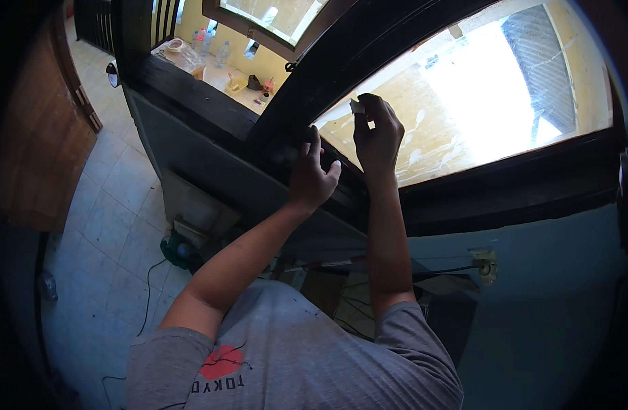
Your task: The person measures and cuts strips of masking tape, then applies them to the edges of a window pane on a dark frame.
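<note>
"What does the right hand (379, 137) hold?"

"A small pale piece (357, 107), pinched before the windowpane (426, 126). The left hand (315, 180) sits loosely at the dark frame (327, 68); whether it grips anything, I can't tell."

"What might fail?"

"Too sharp a tug could tear the piece; a loose pinch could drop it."

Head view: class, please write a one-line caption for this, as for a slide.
Right hand pinching a small pale piece by a white-streaked window pane, left hand near the dark frame.
</note>
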The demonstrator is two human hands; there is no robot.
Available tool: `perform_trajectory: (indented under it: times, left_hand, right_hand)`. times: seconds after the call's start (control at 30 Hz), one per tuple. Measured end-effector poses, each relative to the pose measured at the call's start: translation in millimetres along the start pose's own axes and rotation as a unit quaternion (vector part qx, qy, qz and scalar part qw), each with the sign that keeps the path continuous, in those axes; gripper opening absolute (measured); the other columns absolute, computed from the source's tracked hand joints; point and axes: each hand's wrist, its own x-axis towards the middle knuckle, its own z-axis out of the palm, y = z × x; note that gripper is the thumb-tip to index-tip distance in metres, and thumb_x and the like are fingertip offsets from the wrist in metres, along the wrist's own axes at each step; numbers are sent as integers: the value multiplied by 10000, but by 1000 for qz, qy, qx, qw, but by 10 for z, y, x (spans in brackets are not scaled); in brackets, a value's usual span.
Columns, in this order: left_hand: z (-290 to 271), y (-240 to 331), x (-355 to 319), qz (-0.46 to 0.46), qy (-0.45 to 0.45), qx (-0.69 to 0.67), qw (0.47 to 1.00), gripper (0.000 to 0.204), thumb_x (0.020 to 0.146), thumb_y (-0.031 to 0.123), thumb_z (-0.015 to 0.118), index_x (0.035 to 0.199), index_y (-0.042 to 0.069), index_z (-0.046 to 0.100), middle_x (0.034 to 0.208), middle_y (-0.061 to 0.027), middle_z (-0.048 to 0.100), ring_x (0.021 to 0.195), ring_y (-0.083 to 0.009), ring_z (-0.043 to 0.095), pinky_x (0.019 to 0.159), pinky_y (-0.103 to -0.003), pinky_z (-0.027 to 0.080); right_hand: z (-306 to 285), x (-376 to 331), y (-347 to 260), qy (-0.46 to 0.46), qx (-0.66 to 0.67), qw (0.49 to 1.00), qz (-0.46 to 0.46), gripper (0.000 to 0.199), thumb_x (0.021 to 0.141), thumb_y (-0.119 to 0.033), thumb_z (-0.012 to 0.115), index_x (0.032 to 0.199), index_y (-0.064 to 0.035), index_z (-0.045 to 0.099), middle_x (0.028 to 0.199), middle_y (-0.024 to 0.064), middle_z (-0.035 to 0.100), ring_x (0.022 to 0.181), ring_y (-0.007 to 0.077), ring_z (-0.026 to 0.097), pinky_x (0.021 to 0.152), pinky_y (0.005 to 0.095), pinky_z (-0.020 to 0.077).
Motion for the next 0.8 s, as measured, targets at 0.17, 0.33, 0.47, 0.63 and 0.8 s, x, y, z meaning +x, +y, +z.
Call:
perform_trajectory:
  times: [0.17,0.33,0.47,0.63,0.8]
  left_hand:
    - [-35,-64,35,28,2,20,999,933,871,113,819,1632,-102,324,1189,-200,599,914,-230,648,609,-291,573]
    - [-82,-31,45,20,-26,29,999,946,877,120,818,1641,-101,304,1176,-205,607,935,-241,657,628,-303,576]
    - [-93,-9,43,30,-37,38,998,956,889,136,816,1657,-79,288,1166,-205,611,930,-246,654,639,-309,577]
    - [-97,-59,38,61,-26,55,996,978,901,151,814,1679,-49,256,1170,-200,604,841,-226,648,648,-310,575]
    - [-168,62,57,-24,-94,24,995,1027,908,240,783,1710,-3,190,1214,-234,612,1075,-360,679,902,-440,582]
  right_hand:
    - [-59,-60,-89,-8,-6,1000,18,189,900,50,755,1082,3,730,967,166,759,757,265,719,712,362,571]
    - [-36,-62,-80,-3,-1,1000,28,220,882,70,751,1089,3,727,982,169,759,764,267,724,719,371,575]
    - [10,-24,-72,5,-9,1000,29,244,869,95,735,1093,2,711,947,172,736,794,304,724,719,394,574]
    - [94,0,-13,18,-34,999,22,248,865,108,722,1087,-1,701,941,184,724,855,349,730,731,416,576]
    - [125,-41,0,36,-54,998,23,230,881,95,724,1090,1,706,951,186,732,885,351,740,751,427,585]
